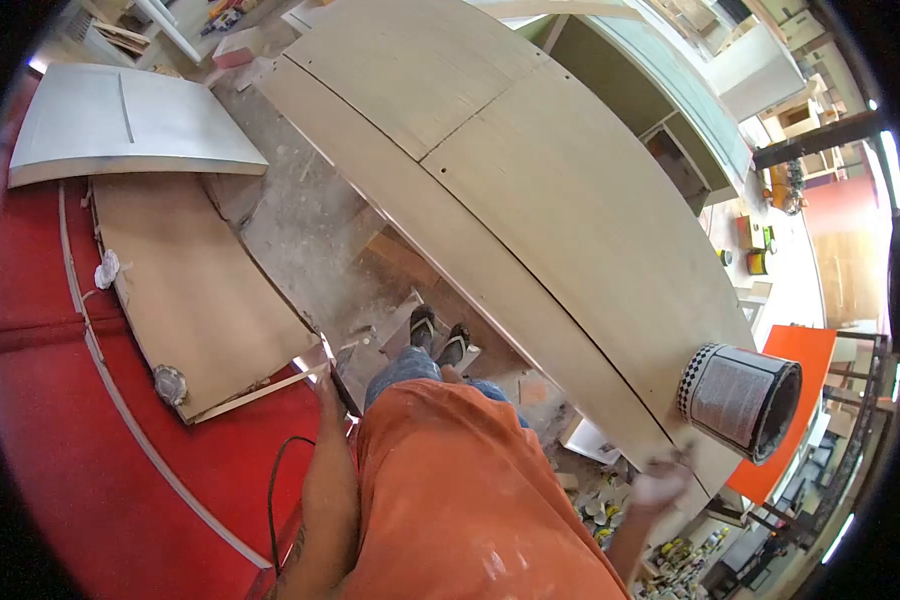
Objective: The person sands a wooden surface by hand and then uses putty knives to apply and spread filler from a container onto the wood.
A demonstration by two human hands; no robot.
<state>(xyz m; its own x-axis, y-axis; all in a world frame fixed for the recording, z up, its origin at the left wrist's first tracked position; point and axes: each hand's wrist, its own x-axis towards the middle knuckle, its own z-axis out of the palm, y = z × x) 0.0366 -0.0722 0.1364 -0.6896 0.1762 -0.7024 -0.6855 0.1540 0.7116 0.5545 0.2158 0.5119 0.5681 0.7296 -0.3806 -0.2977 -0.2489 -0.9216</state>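
Observation:
My right hand (662, 484) is over the lower right end of a large beige panel (530, 200), just below a paint can (738, 398) with a checkered band. Its fingers are blurred, and what they hold, if anything, cannot be made out. The can stands on the panel near its right edge. At the lower left, my left hand (326, 385) hangs beside the corner of a brown board (195, 290), near a light wooden strip (255, 392). Its fingers are too small and unclear to read.
A red surface (170, 470) lies at the left, with a white curved panel (135, 120) above the brown board. A dark cable (273, 480) loops by my left arm. An orange panel (795, 370) stands behind the can. Scraps and cans lie on the floor at the lower right.

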